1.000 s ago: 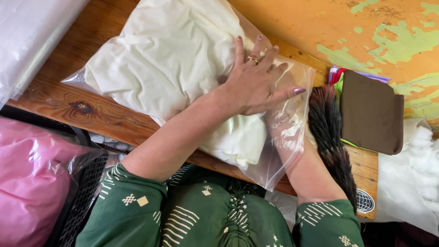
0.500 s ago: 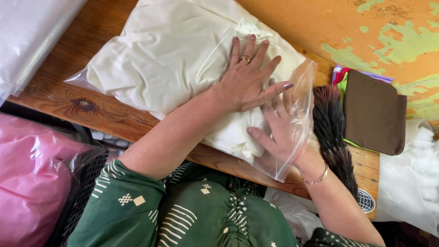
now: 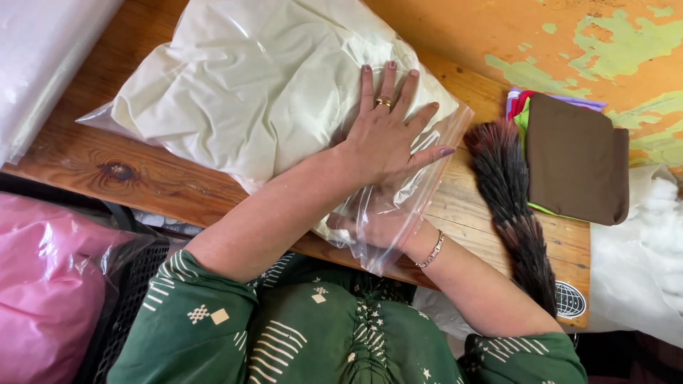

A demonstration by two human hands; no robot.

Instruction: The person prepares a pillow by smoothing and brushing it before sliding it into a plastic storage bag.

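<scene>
Bag: clear plastic bag [image 3: 213,107] stuffed with cream fabric [image 3: 284,85], lying on the wooden counter [image 3: 163,178], mouth toward the person.
Left hand [image 3: 388,139]: fingers spread, pressed flat on the bag.
Right hand [image 3: 380,224]: inside the bag mouth, blurred by plastic; grip cannot be told.
Beside: dark feather duster [image 3: 509,192], folded brown cloth [image 3: 576,163].

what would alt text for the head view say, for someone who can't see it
Seen from above, a person's left hand presses flat on a clear plastic bag stuffed with cream fabric on a wooden bench, while the right hand is inside the bag's open end. A dark brush and folded brown cloth lie to the right, a pink bagged bundle lower left.
</scene>
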